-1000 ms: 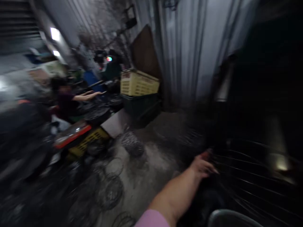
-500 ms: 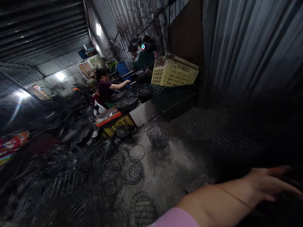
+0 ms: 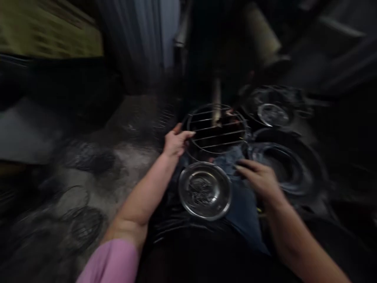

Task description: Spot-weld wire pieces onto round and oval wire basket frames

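My left hand (image 3: 176, 142) is closed on the left rim of a round wire rack (image 3: 218, 139), a ring crossed by several straight bars. Below the rack, a shiny metal bowl (image 3: 205, 190) rests on my lap, with a heap of small metal pieces (image 3: 202, 191) inside, too blurred to name. My right hand (image 3: 260, 179) hovers right of the bowl, over the blue jeans (image 3: 244, 212). Its fingers stretch toward the rack, slightly apart, and nothing shows in them.
At right stands a dark round tub or tyre-like ring (image 3: 282, 165), with a small shiny dish (image 3: 273, 114) behind it. A machine with a pale cylinder (image 3: 263, 35) rises ahead. Wire racks (image 3: 85, 226) lie on the floor at left. A yellow crate (image 3: 53, 31) is at upper left.
My view has swung right and down from the workshop to my lap. Both hands and the bowl are now in sight, and my left hand has the wire rack.
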Motion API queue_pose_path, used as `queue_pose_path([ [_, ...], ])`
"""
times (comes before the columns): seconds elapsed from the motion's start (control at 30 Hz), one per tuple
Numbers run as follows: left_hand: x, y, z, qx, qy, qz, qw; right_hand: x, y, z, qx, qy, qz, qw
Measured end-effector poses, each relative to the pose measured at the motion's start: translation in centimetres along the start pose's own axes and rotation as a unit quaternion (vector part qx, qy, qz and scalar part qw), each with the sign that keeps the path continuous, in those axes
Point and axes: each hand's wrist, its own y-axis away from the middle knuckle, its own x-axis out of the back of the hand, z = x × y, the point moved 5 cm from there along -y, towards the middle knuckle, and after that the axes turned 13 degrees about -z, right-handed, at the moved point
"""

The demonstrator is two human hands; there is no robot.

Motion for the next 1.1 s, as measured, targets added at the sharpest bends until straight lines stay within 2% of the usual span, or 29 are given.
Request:
queue_pose_path([
  [0.07, 0.0, -0.8, -0.9, 0.026, 0.003, 0.003, 1.0, -0.4, 2.0, 1.0, -0.01, 0.009, -0.07, 0.997],
  [0.13, -0.2, -0.7, -0.9, 0.022, -0.001, 0.014, 1.0, -2.6, 2.6, 0.8, 0.007, 0.022, -0.146, 0.989],
  [0.23, -0.2, -0.2, -0.4, -0.011, -0.019, 0.035, 0.999, -6.4, 2.2, 0.0, 0.025, 0.113, -0.19, 0.975],
  [0.3, -0.1, -0.2, -0.5, -0.021, -0.025, 0.041, 0.999, -8.4, 1.7, -0.3, 0.032, 0.226, -0.21, 0.951],
  [0.37, 0.1, -0.2, -0.6, -0.02, -0.023, 0.042, 0.999, -9.9, 1.1, -0.2, 0.033, 0.343, -0.229, 0.911],
  [0.43, 0.2, -0.1, -0.4, -0.015, -0.03, 0.039, 0.999, -10.7, 0.5, 0.0, 0.035, 0.417, -0.243, 0.875],
  [0.47, 0.2, 0.0, -0.1, -0.012, -0.038, 0.039, 0.998, -10.9, 0.3, 0.1, 0.035, 0.432, -0.248, 0.867],
  [0.7, -0.1, 0.7, 1.7, -0.033, -0.028, 0.031, 0.999, -9.8, 0.1, 0.4, 0.033, 0.347, -0.243, 0.905],
  [0.93, 0.4, 1.0, 1.5, -0.049, -0.005, 0.033, 0.998, -8.6, 1.3, 0.5, 0.05, 0.138, -0.26, 0.955],
  [1.1, 0.6, 1.4, 1.6, -0.053, -0.004, 0.022, 0.998, -7.3, 2.1, 0.5, 0.015, -0.039, -0.179, 0.983],
])
